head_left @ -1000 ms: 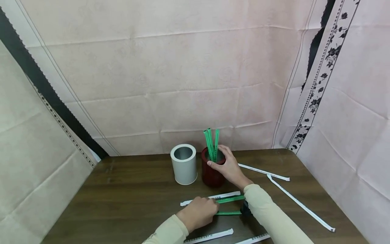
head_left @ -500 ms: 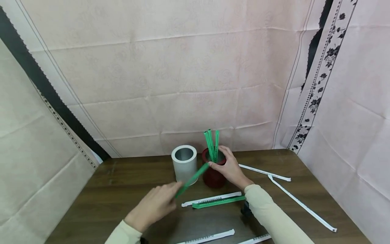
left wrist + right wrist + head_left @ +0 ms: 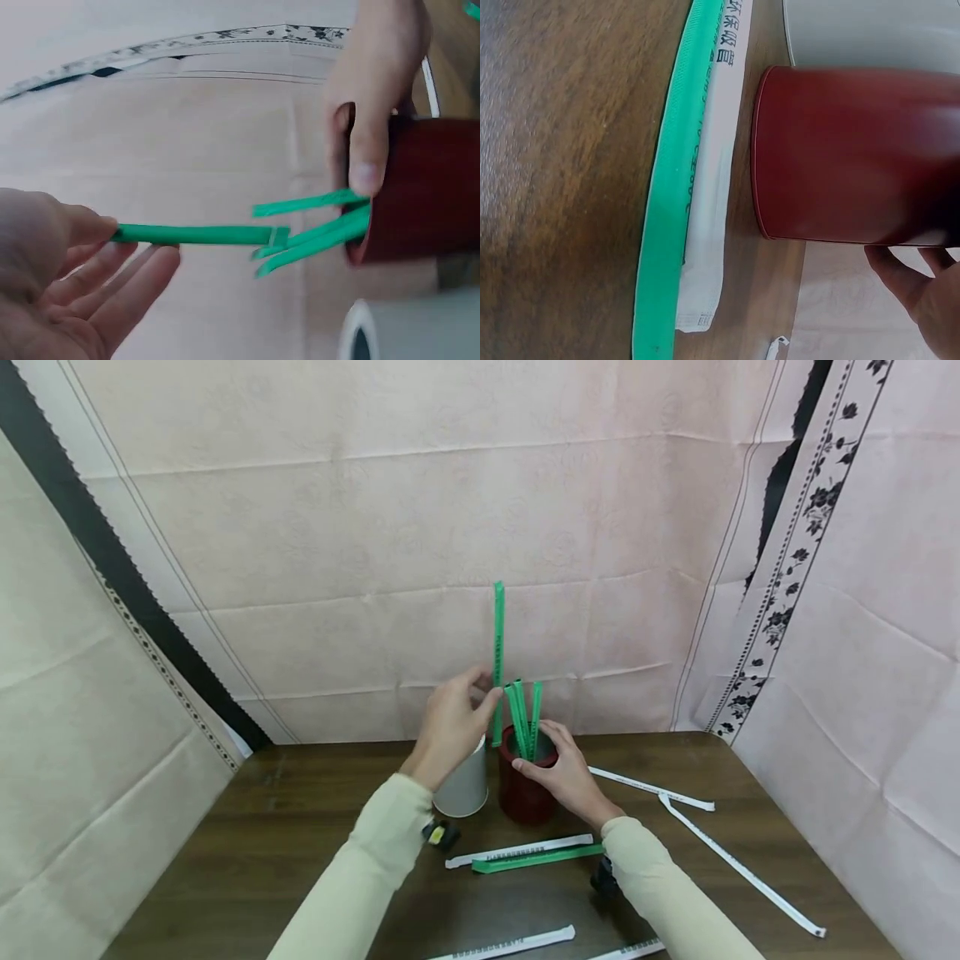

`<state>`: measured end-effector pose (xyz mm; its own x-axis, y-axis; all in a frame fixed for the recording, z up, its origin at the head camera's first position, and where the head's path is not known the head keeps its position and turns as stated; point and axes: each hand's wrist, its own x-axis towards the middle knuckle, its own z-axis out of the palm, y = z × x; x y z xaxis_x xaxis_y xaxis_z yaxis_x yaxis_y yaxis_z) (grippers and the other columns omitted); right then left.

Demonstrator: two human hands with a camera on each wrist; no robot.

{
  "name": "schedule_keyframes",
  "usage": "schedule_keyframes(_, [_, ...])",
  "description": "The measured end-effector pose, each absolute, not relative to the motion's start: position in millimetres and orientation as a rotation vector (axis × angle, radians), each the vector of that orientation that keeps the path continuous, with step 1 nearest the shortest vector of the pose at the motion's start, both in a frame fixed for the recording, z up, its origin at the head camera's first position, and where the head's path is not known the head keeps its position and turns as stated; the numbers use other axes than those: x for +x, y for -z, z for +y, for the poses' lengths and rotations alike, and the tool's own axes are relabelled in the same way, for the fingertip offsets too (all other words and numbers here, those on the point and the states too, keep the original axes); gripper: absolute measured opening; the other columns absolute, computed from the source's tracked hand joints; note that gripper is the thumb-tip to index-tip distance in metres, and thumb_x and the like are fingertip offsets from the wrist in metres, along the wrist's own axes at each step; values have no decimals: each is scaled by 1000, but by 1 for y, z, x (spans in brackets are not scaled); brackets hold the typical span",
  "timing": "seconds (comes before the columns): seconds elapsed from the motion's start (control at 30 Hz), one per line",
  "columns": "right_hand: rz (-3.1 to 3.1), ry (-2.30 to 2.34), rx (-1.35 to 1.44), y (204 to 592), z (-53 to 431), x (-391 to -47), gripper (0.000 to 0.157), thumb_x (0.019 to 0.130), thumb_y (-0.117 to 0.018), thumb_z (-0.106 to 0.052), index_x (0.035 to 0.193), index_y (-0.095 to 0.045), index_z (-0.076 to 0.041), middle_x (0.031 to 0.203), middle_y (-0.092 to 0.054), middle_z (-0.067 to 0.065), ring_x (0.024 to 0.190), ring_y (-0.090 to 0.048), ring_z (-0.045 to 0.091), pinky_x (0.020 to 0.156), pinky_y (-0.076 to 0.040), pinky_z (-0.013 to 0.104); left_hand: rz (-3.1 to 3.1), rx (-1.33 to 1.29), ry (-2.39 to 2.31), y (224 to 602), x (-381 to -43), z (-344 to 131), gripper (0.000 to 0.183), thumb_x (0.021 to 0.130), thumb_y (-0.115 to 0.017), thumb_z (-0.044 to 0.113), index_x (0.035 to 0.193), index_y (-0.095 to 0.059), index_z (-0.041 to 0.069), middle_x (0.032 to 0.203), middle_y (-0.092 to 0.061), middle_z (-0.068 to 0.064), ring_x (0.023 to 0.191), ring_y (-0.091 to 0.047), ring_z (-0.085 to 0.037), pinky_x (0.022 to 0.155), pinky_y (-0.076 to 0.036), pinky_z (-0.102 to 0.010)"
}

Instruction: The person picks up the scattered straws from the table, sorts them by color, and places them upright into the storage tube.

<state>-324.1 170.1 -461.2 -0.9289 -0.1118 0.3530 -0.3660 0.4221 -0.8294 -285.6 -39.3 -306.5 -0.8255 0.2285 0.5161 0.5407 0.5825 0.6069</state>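
My left hand [image 3: 453, 727] pinches a green wrapped straw [image 3: 498, 631] between thumb and fingers. Held upright, the straw has its lower end close to the mouth of a dark red cup [image 3: 525, 797]. Several green wrapped straws [image 3: 322, 236] stand in that cup, their tops poking out beside the held one in the left wrist view. My right hand [image 3: 570, 777] grips the red cup at its rim, thumb on the near side and fingers at the far right. A white cup [image 3: 465, 785] stands just left of it, partly hidden behind my left hand.
In front of the cups, another green wrapped straw [image 3: 536, 858] lies against a white wrapped straw [image 3: 517, 849]. More white wrapped straws [image 3: 742, 864] lie at the right and the near edge of the brown table [image 3: 300, 843]. Pale cloth [image 3: 420, 510] hangs close behind.
My left hand has picked up a green straw from the table, carried it up toward the red cup and turned it upright. The right hand has stayed on the cup.
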Motion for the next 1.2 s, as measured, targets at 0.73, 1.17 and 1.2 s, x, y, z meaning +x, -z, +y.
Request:
schedule_keyframes(0.73, [-2387, -1558, 463, 460, 171, -325, 78, 93, -83, -39, 159, -47, -22, 163, -37, 5, 151, -35, 34, 117, -34, 66, -2761, -904, 826, 345, -327, -21, 25, 107, -60, 9, 129, -72, 3, 99, -76, -7, 74, -66, -12, 68, -56, -29])
schedule_keyframes(1.17, [-2423, -1522, 428, 457, 173, -323, 83, 90, -84, -42, 159, -46, -16, 165, -35, 9, 153, -33, 36, 120, -30, 67, -2824, -969, 1084, 425, -254, -42, 7, 95, -76, 6, 92, -79, 12, 82, -70, 11, 74, -61, 0, 69, -53, -21])
schedule_keyframes(1.2, [-2422, -1529, 426, 459, 172, -322, 82, 91, -84, -43, 159, -46, -16, 165, -35, 9, 153, -33, 36, 120, -30, 67, -2852, -952, 1047, 436, -251, -39, 7, 94, -77, 6, 91, -79, 12, 80, -70, 11, 72, -60, 0, 68, -53, -21])
